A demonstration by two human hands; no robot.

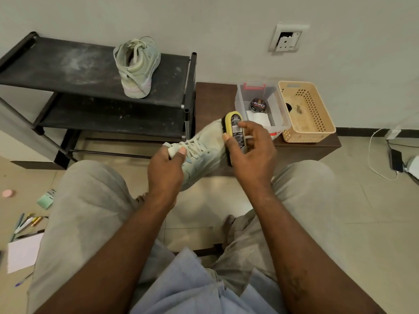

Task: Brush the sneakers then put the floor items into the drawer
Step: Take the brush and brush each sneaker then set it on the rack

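Observation:
A pale green sneaker (204,150) is held up between my knees, toe pointing away. My left hand (166,167) grips it around the tongue and collar. My right hand (251,155) holds a yellow shoe brush (234,130), whose black bristles lie against the sneaker's right side. The second pale green sneaker (137,66) stands upright on the top shelf of the black shoe rack (68,71). On the floor at the left lie several pens (26,223), a white sheet of paper (22,252), a green card (45,199) and a pink round item (8,193).
A low dark brown cabinet (213,96) stands right of the rack. On it sit a clear plastic box (260,109) holding a polish tin (258,104) and a white cloth, and a beige basket (306,112). A phone on a white cable (395,160) lies at the far right.

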